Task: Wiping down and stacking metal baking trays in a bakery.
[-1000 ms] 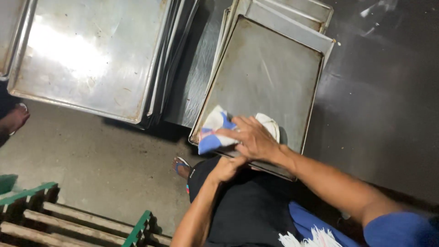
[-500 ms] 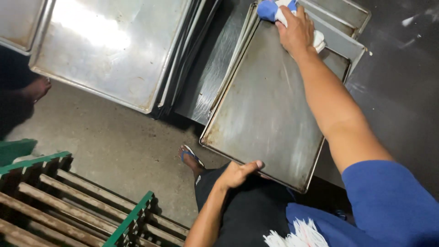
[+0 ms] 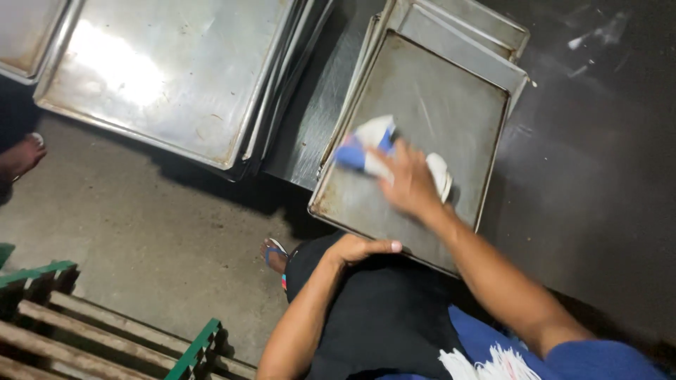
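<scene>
Green metal and brown wooden slats make a pallet [image 3: 105,338] at the lower left corner, on a grey concrete floor [image 3: 162,232]. Above it, at the left edge, a bare foot [image 3: 21,156] of another person shows. Along the top left lies a stack of big steel trays [image 3: 162,77], shiny with light on the top one, and they lean a little to the right. Near the middle bottom, a foot in a sandal [image 3: 276,255] stands on the floor, just beside the person's dark lap. The left hand [image 3: 362,248] is next; it is half closed and grips the near edge of a dull tray [image 3: 451,98], with the thumb on top of the rim. This tray is the top one of a second stack [image 3: 486,32], which lies right of the shiny trays, and its near edge rests at the lap. On the lower middle of its surface lies a cloth [image 3: 366,144], white and blue. The right hand [image 3: 408,184] presses flat on the cloth with fingers spread; it is blurred, so I cannot tell if the fingers pinch the cloth or only push on it. Further right is dark wet floor [image 3: 598,162]. The right arm comes from the lower right in a blue sleeve [image 3: 605,360].
</scene>
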